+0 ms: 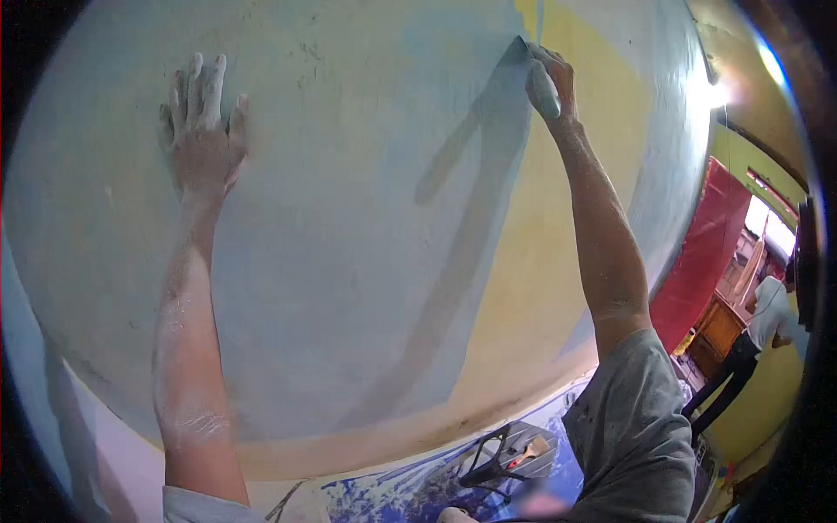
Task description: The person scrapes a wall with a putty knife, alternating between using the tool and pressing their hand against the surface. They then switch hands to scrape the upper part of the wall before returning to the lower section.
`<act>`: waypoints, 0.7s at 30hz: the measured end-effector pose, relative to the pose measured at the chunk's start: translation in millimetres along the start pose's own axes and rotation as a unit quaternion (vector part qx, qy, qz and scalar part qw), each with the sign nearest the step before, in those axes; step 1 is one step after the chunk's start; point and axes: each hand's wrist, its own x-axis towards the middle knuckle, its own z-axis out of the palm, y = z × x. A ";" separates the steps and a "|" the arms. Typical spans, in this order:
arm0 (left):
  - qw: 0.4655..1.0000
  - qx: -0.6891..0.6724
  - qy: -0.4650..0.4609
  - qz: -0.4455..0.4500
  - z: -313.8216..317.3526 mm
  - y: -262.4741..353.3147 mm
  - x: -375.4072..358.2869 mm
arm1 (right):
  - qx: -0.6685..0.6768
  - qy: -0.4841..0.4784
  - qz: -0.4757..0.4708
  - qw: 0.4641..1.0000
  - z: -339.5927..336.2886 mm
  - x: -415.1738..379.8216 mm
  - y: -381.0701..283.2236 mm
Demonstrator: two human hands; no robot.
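My left hand (202,139), dusted white on the fingers, lies flat against the painted wall (349,218) with its fingers spread. Higher up on the right, my right hand (562,80) is closed around the pale handle of a putty knife (544,94). The knife's dark blade edge meets the wall where the grey-blue paint borders a yellow area. Part of the blade is hidden by my fingers. Shadows of my right arm and the knife fall across the grey-blue paint.
Below the wall stands a dark stool (497,453) with a paintbrush (528,452) on it. A paint-spattered blue and white sheet (392,492) covers the floor. To the right are a red panel (704,253), a wooden cabinet (720,336) and another person (767,314).
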 end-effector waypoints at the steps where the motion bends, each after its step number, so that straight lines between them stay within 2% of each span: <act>1: 1.000 0.004 0.002 0.003 0.5 -0.8 0.3 | 0.001 0.003 -0.002 1.000 -0.6 5.6 1.2; 3: 1.000 0.009 0.006 0.005 2.3 -0.8 0.8 | 0.027 -0.008 -0.019 0.999 -4.9 23.6 13.1; 4: 1.000 0.021 -0.001 0.001 3.0 -0.5 1.3 | 0.090 0.087 -0.040 0.991 4.5 28.9 20.0; 5: 0.999 0.032 -0.010 -0.002 3.7 -0.9 1.1 | 0.090 0.087 -0.039 0.991 7.6 29.9 28.6; 7: 1.000 0.020 -0.008 0.001 6.6 -1.5 0.9 | 0.116 -0.082 0.147 0.979 -1.1 30.1 21.8; 8: 1.000 0.011 0.002 -0.001 9.9 -1.2 1.1 | 0.095 -0.017 0.050 0.994 0.4 19.6 12.2; 11: 1.000 0.019 0.002 -0.005 13.3 -0.9 1.1 | 0.026 -0.007 -0.020 0.999 10.7 27.2 26.5; 12: 1.000 0.020 0.002 -0.003 12.9 -1.4 2.1 | 0.076 0.038 -0.059 0.995 8.0 31.4 27.5; 13: 1.000 0.018 0.000 -0.003 12.6 -1.5 4.0 | 0.076 0.039 -0.059 0.995 9.8 33.7 26.2; 15: 1.000 0.004 -0.015 -0.002 13.7 3.9 -0.8 | 0.053 -0.053 0.111 0.991 9.8 28.1 26.6; 16: 1.000 -0.001 -0.012 -0.004 15.9 4.5 2.3 | 0.135 -0.051 0.085 0.986 13.6 21.4 37.4; 17: 1.000 -0.004 -0.007 -0.004 14.8 2.8 4.7 | 0.133 -0.049 0.084 0.986 17.3 19.3 45.1; 19: 1.000 0.000 0.005 -0.006 18.6 1.5 5.5 | -0.035 -0.010 -0.011 0.999 23.1 25.8 39.4; 21: 1.000 0.002 0.011 -0.001 18.9 0.7 6.8 | -0.007 -0.012 0.024 1.000 17.8 32.5 31.6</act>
